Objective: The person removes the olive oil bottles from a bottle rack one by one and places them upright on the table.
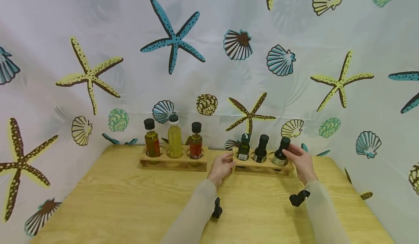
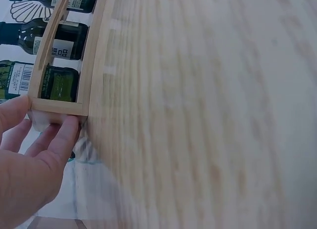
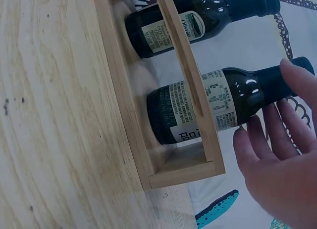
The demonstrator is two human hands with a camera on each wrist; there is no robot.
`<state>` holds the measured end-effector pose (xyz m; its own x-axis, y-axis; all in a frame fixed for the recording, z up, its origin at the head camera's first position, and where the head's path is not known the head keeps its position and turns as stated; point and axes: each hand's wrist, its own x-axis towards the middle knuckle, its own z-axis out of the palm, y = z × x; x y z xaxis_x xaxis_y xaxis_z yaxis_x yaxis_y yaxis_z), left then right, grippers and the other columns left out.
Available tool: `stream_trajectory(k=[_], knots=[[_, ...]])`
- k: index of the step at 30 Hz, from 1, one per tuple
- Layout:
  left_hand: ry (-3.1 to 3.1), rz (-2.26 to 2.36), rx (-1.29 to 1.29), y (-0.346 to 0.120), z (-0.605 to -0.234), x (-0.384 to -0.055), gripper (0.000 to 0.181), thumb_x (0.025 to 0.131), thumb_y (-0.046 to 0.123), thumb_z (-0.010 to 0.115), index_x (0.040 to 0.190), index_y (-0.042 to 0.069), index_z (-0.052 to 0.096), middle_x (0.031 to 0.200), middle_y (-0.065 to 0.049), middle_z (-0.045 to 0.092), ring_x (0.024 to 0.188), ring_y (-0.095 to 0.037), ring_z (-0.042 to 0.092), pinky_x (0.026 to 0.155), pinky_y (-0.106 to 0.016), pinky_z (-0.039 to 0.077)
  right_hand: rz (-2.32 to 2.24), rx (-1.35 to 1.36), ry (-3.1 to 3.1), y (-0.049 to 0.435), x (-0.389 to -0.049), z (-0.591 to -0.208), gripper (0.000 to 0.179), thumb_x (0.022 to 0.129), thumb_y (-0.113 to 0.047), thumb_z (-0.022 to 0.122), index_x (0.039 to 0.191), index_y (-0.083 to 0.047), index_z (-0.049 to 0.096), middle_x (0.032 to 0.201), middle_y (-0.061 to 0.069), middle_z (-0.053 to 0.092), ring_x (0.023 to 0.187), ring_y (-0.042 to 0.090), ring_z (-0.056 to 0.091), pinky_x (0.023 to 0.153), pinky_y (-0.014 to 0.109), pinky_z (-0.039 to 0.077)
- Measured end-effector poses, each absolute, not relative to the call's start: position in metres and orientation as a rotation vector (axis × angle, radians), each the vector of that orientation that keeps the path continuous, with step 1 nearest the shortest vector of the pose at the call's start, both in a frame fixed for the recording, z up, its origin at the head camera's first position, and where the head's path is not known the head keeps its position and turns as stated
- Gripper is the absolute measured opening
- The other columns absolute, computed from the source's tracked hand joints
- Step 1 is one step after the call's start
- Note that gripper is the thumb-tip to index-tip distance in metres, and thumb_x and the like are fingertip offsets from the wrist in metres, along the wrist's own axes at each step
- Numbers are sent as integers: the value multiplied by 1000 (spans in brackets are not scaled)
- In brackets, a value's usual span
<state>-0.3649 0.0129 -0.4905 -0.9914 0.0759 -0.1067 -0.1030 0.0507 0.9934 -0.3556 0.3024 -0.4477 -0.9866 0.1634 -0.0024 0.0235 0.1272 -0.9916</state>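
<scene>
A low wooden rack point(image 1: 262, 172) holds three small dark glass bottles in round holes. My right hand point(image 1: 302, 162) has thumb and fingers about the dark-capped neck of the rightmost bottle point(image 1: 280, 152). The right wrist view shows that bottle point(image 3: 223, 98) with its base within the rack and my thumb on its cap. At the rack's left end, my left hand point(image 1: 222, 167) touches the wood with its fingertips. Nearest to it is the left bottle point(image 1: 243, 147), and the middle bottle point(image 1: 260, 149) stands between the other two.
To the left, a second wooden rack point(image 1: 173, 164) carries an amber-brown bottle point(image 1: 152, 142), a tall yellow oil bottle point(image 1: 175, 140) and a red-labelled bottle point(image 1: 196, 144). Both racks stand along the back of the wooden table point(image 1: 131, 207), before a patterned curtain point(image 1: 209, 73).
</scene>
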Motion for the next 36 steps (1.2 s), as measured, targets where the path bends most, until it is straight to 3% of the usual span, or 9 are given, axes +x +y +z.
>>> stream_trajectory(k=[4, 8, 16, 24, 36], knots=[[2180, 2079, -34, 13, -489, -364, 46, 97, 10, 61, 142, 14, 54, 142, -19, 53, 129, -33, 53, 101, -46, 49, 2005, -155, -2322, 300, -360, -447, 70, 94, -28, 67, 153, -9, 34, 155, 16, 38, 133, 20, 46, 115, 38, 34], [2175, 2083, -49, 12, -488, -362, 46, 97, 10, 61, 142, 14, 54, 141, -19, 54, 128, -33, 54, 100, -46, 50, 1990, -130, -2339, 298, -364, -449, 67, 95, -25, 66, 153, -7, 35, 155, 17, 39, 141, 29, 39, 116, 40, 33], [2184, 2072, -32, 13, -491, -362, 45, 97, 10, 61, 142, 15, 55, 140, -18, 55, 125, -32, 57, 97, -44, 52, 1941, -138, -2360, 300, -368, -454, 65, 95, -28, 66, 151, -8, 38, 153, 18, 41, 137, 26, 43, 114, 39, 36], [2199, 2088, -13, 12, -492, -362, 46, 97, 9, 60, 142, 13, 53, 141, -19, 54, 127, -33, 55, 97, -43, 52, 1898, -114, -2381, 299, -371, -455, 66, 94, -26, 68, 150, -6, 40, 151, 21, 42, 138, 33, 42, 115, 44, 34], [2249, 2051, -5, 13, -490, -361, 46, 97, 9, 61, 142, 13, 54, 140, -16, 55, 127, -31, 54, 93, -39, 54, 1898, -154, -2341, 299, -369, -459, 65, 94, -25, 67, 151, -11, 40, 152, 16, 43, 140, 30, 41, 116, 43, 33]])
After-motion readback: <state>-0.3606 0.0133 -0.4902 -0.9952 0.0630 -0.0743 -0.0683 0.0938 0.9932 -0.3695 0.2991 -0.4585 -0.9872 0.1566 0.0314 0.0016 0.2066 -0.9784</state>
